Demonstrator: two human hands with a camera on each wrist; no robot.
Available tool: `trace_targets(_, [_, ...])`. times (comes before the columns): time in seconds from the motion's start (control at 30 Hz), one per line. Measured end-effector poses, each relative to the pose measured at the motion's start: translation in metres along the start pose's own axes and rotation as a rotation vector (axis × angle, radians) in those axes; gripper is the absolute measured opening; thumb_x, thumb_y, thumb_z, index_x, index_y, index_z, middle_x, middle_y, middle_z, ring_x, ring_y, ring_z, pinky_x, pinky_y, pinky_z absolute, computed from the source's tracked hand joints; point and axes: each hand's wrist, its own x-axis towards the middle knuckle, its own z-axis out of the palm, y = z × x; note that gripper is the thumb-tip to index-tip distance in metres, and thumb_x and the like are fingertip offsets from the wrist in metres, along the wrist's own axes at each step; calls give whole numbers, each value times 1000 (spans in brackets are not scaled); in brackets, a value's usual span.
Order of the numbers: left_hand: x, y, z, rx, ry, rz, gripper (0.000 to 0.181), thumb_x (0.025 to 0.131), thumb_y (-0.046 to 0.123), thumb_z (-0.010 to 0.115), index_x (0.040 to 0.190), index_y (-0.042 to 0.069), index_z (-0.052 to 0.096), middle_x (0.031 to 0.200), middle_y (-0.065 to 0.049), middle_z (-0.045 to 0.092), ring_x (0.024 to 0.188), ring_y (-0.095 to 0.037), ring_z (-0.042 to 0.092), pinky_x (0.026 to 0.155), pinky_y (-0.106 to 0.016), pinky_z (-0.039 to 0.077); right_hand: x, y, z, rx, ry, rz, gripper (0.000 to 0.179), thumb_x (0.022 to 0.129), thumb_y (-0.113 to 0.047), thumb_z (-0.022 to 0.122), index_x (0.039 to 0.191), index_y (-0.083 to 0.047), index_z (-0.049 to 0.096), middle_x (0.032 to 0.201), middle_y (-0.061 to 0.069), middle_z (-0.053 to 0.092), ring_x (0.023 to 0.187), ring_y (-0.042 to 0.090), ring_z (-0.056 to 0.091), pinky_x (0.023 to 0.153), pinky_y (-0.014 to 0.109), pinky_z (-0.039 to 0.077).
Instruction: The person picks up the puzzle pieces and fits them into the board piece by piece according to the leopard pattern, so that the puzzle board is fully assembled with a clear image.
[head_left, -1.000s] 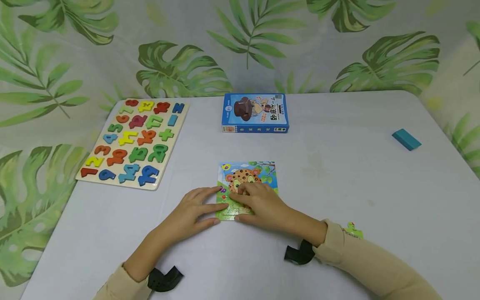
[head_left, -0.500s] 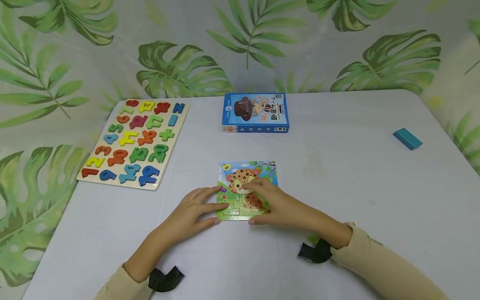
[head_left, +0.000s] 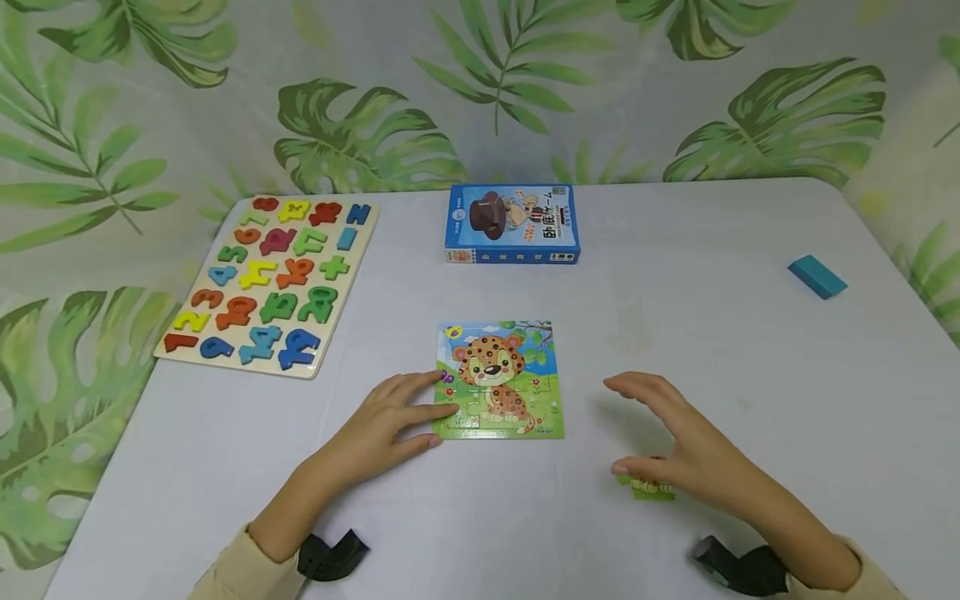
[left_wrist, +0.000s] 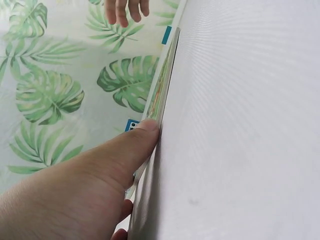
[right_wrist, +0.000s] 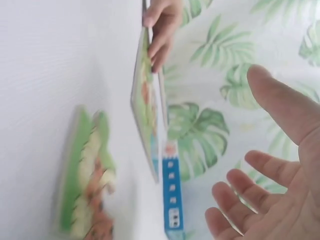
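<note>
A square jigsaw puzzle (head_left: pixel 517 417) with a spotted leopard cub on green and blue lies flat mid-table. My left hand (head_left: pixel 397 417) rests at its left edge, fingers spread and fairly straight, two fingertips over the picture and the thumb by the lower left corner. In the left wrist view that thumb (left_wrist: pixel 142 132) touches the puzzle's edge. To the right, my right hand (head_left: pixel 686 446) hovers with thumb and fingers apart, holding nothing. A loose puzzle piece (head_left: pixel 652 492), green with cream and orange spotted parts, lies beneath it, partly hidden by the thumb; the right wrist view shows this piece (right_wrist: pixel 85 175) larger.
A wooden board (head_left: pixel 247 367) of coloured number pieces lies at the left. Behind the puzzle is a blue card-game box (head_left: pixel 513 225). A teal block (head_left: pixel 817 277) sits far right. Leaf-print cloth (head_left: pixel 360 137) hangs behind the white table.
My right hand has lifted off the puzzle and moved right, to above the loose piece, with its fingers spreading. My left hand has stayed at the puzzle's left edge.
</note>
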Motion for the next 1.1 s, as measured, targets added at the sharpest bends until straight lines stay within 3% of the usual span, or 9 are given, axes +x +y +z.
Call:
trace_targets(0.17, [0, 0, 0, -9, 0, 1, 39, 84, 41, 59, 122, 31, 57, 143, 0, 28, 128, -25, 24, 102, -44, 20, -20, 16, 1, -47, 29, -14, 77, 66, -32, 78, 132, -15, 41, 130, -5, 37, 113, 9, 36, 89, 10, 28])
trace_targets(0.23, [0, 0, 0, -10, 1, 2, 39, 84, 40, 59, 122, 31, 57, 143, 0, 28, 128, -25, 24, 102, -44, 20, -27, 23, 3, -63, 31, -32, 78, 65, -31, 79, 131, -12, 42, 129, -2, 38, 112, 8, 36, 88, 7, 28])
trace_targets(0.37, [0, 0, 0, -10, 2, 4, 39, 84, 40, 60, 122, 31, 57, 143, 0, 28, 128, -25, 24, 102, -44, 20, -38, 39, 7, -104, 15, -70, 79, 64, -29, 80, 130, -10, 43, 127, -1, 40, 111, 4, 36, 87, 6, 29])
trace_targets(0.53, [-1, 0, 0, -11, -1, 4, 38, 85, 39, 60, 122, 31, 57, 143, 0, 29, 128, -25, 24, 102, -44, 20, -49, 50, 9, -166, -20, -60, 72, 68, -33, 77, 130, -14, 45, 123, -2, 44, 109, 5, 38, 87, 4, 25])
trace_targets(0.63, [-1, 0, 0, -11, -2, 3, 38, 85, 39, 60, 122, 31, 57, 143, -1, 29, 128, -25, 24, 102, -44, 20, -51, 52, 8, -221, -17, -66, 65, 69, -31, 76, 127, -15, 50, 118, -5, 47, 103, 6, 42, 85, 5, 29])
trace_targets(0.87, [-1, 1, 0, -9, -1, 3, 38, 85, 39, 60, 122, 30, 57, 143, 0, 28, 128, -25, 24, 102, -44, 20, -47, 49, 11, -326, 36, -198, 57, 63, -18, 80, 116, -11, 61, 104, -10, 49, 90, 5, 41, 73, 10, 34])
trace_targets(0.97, [-1, 0, 0, -6, 3, 8, 38, 85, 39, 60, 122, 30, 57, 143, 0, 28, 128, -25, 24, 102, -44, 20, -43, 43, 12, -307, 33, -188, 54, 64, -17, 80, 114, -15, 61, 101, -11, 46, 86, 3, 38, 67, 13, 36])
trace_targets(1.1, [-1, 1, 0, -3, 4, 14, 38, 85, 39, 60, 122, 30, 58, 143, -1, 29, 128, -25, 24, 102, -44, 20, -32, 33, 14, -271, 29, -165, 54, 66, -18, 79, 116, -21, 60, 100, -13, 44, 87, 3, 39, 70, 13, 37])
